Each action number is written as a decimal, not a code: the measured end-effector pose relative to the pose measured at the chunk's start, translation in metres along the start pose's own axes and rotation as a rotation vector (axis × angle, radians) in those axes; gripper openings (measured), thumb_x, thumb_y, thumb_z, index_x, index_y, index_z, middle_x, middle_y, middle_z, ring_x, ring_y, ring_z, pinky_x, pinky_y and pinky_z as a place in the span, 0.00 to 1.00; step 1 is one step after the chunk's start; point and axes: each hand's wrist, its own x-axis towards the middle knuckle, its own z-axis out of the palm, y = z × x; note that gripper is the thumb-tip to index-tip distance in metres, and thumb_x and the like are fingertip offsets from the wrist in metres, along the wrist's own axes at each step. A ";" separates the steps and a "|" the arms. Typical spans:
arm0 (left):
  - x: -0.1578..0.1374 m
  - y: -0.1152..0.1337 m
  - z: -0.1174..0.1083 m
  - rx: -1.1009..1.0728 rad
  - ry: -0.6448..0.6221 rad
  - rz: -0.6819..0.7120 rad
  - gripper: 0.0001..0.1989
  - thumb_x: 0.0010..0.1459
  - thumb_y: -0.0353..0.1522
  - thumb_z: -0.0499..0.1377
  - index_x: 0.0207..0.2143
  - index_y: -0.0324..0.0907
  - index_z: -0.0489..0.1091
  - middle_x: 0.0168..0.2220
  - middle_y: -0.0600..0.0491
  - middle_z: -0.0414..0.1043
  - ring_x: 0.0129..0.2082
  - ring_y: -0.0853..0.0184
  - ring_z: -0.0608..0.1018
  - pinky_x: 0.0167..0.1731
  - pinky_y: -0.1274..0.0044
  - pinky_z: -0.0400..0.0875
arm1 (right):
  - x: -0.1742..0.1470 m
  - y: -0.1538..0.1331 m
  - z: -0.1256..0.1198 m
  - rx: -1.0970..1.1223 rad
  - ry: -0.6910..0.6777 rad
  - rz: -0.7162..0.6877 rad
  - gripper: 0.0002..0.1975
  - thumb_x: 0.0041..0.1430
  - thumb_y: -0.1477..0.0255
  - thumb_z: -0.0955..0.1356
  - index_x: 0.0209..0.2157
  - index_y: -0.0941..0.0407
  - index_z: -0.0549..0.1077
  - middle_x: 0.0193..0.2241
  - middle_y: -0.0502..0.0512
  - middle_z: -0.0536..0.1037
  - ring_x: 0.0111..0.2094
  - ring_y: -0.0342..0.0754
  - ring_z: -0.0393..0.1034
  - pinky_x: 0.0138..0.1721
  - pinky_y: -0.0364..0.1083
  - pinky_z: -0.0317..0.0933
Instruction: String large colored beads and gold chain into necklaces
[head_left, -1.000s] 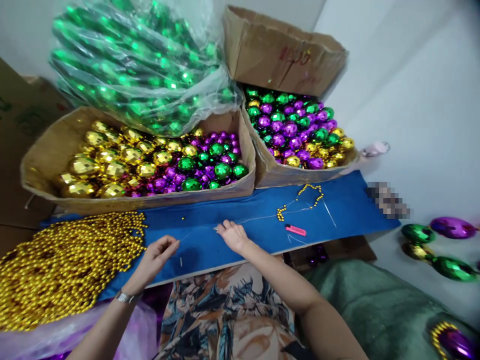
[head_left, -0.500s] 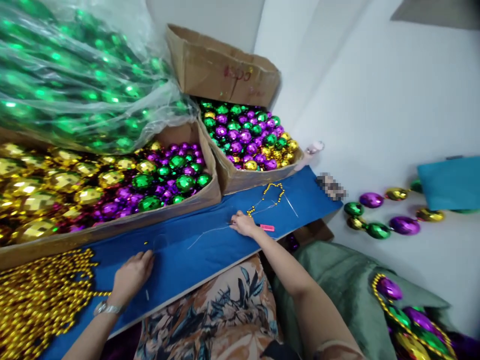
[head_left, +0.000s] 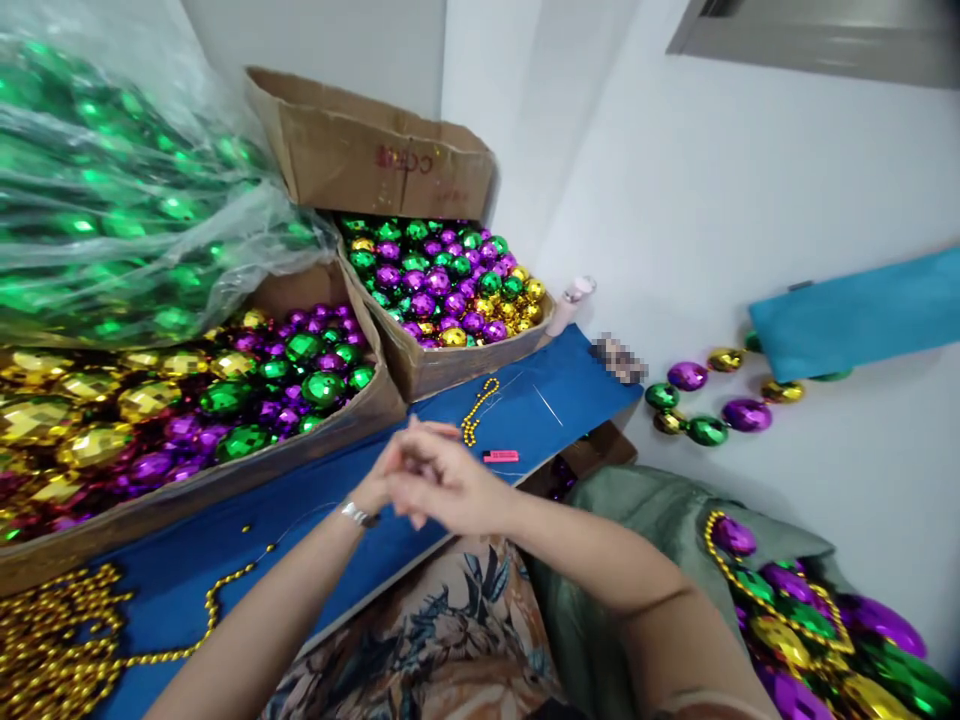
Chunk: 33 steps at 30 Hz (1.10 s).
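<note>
Both hands have lifted off the blue board since half a second ago and come together above its middle, and the view has swung rightwards.

Going left to right: at nine o'clock a heap of gold bead strands spills onto the board, one strand trailing out toward the hands. Above it a clear bag of green balls rests on a cardboard box filled with gold, green and purple faceted balls.

At the centre, the left hand, with a watch at the wrist, sits just behind the right hand; fingers of both are curled close together, touching, but whether they pinch anything I cannot tell. A thin thread runs along the board from seven o'clock of the hands toward them, nearer the left hand.

At one o'clock lie a short gold bead string and a pink lighter. Behind, a second box holds mixed balls.

At three o'clock, loose balls dot the floor.
</note>
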 end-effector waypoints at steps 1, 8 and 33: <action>0.012 -0.001 0.012 -0.010 -0.053 0.003 0.31 0.60 0.54 0.46 0.36 0.38 0.75 0.36 0.45 0.78 0.38 0.58 0.77 0.41 0.68 0.71 | -0.003 -0.012 -0.014 0.043 0.103 -0.024 0.11 0.63 0.63 0.65 0.41 0.55 0.64 0.25 0.44 0.67 0.19 0.35 0.62 0.20 0.37 0.58; 0.056 -0.019 0.045 0.134 -0.241 -0.016 0.20 0.60 0.46 0.52 0.36 0.38 0.72 0.28 0.51 0.75 0.31 0.66 0.75 0.35 0.74 0.70 | -0.082 -0.051 -0.187 -0.087 1.007 -0.110 0.22 0.48 0.59 0.74 0.38 0.53 0.65 0.21 0.41 0.65 0.16 0.34 0.57 0.14 0.34 0.46; 0.102 -0.058 0.147 0.673 -0.396 0.070 0.13 0.58 0.37 0.53 0.32 0.40 0.75 0.22 0.55 0.72 0.22 0.69 0.69 0.22 0.79 0.57 | -0.179 0.062 -0.208 -1.165 -0.017 0.737 0.15 0.65 0.62 0.63 0.48 0.51 0.73 0.38 0.53 0.78 0.38 0.46 0.72 0.37 0.40 0.59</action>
